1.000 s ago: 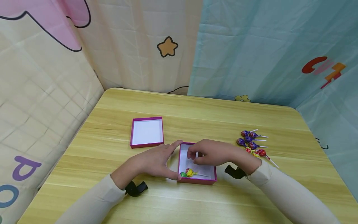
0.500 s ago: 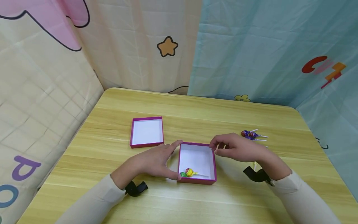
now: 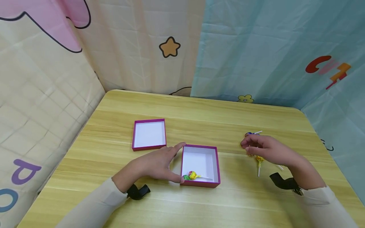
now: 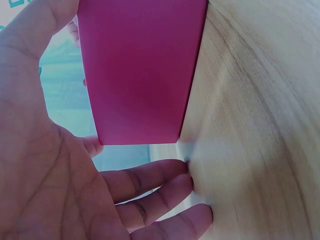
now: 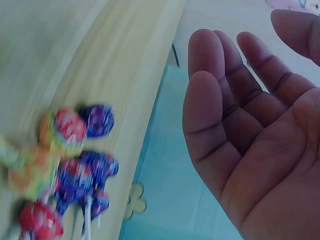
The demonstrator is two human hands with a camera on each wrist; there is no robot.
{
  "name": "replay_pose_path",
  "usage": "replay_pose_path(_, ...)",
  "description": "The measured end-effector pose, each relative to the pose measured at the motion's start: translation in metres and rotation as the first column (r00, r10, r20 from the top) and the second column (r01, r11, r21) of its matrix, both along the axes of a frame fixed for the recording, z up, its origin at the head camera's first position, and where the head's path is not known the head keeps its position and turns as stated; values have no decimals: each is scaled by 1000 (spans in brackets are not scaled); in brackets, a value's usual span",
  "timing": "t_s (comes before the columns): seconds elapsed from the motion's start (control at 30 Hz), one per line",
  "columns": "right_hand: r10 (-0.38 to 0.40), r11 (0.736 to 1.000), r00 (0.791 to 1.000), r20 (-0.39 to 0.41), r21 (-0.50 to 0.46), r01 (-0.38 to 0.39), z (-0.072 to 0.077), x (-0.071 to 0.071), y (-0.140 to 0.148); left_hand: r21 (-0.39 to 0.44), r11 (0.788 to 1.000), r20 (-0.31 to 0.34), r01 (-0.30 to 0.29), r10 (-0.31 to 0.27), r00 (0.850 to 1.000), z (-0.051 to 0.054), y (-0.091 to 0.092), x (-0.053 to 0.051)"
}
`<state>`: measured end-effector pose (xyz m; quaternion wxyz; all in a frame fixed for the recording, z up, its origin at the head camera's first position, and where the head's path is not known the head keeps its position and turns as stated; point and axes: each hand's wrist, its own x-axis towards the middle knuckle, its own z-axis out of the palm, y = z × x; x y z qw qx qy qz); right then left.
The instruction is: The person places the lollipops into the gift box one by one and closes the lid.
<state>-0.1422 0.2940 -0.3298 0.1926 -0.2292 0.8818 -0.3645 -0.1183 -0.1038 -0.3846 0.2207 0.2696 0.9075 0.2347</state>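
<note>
A magenta box (image 3: pixel 218 166) with a white inside sits before me, a yellow lollipop (image 3: pixel 193 175) and a green lollipop (image 3: pixel 186 177) along its near wall. My left hand (image 3: pixel 158 163) spans its left side, thumb and forefinger touching the two corners; the left wrist view shows that box side (image 4: pixel 142 75) between them. Above the lollipop pile at the right hovers my right hand (image 3: pixel 273 150), nothing in its loosely bent fingers. Purple lollipops (image 5: pixel 75 180), a red lollipop (image 5: pixel 41 220) and yellow ones (image 3: pixel 259 159) lie under or beside it, partly hidden.
A matching magenta lid (image 3: pixel 149 148), white inside facing up, lies at the back left of the box. The wooden table (image 3: pixel 182 110) ends at curtains (image 3: pixel 242 53) behind and at both sides.
My right hand has moved out of the box, rightward to the lollipop pile. The left hand, the box and the lollipops in it have stayed put.
</note>
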Motion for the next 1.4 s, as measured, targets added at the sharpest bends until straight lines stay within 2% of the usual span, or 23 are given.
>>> replay_pose_path(0.1,-48,999,998,35,-14,48,0,0,12,-1,1000,6,-4,4,1000,0,0,0)
replay_pose_path(0.27,-94,995,995,20,-26,94,-2,2,29,-2,1000,9,-3,3,1000,0,0,0)
replay_pose_path(0.43,-133,991,991,35,16,132,-7,3,42,1,1000,5,6,-6,1000,0,-1,0)
replay_pose_path(0.63,-181,982,982,50,58,178,-16,4,52,2,1000,4,7,-7,1000,-1,-2,-1)
replay_pose_path(0.97,-239,970,969,67,73,234,-30,5,61,-4,1000,4,0,0,1000,0,0,0)
replay_pose_path(1.03,-235,969,971,50,88,230,-33,5,61,-4,1000,5,-1,1,1000,0,0,0)
replay_pose_path(1.13,-209,970,978,-23,126,210,-37,5,60,-2,1000,-1,4,-4,1000,-1,-1,-1)
replay_pose_path(1.27,-192,953,974,-121,215,214,-42,5,59,10,1000,-7,13,-12,1000,-2,-1,-2)
replay_pose_path(1.4,-176,937,968,-179,270,220,-44,5,56,17,1000,-6,16,-16,1000,-3,-1,-2)
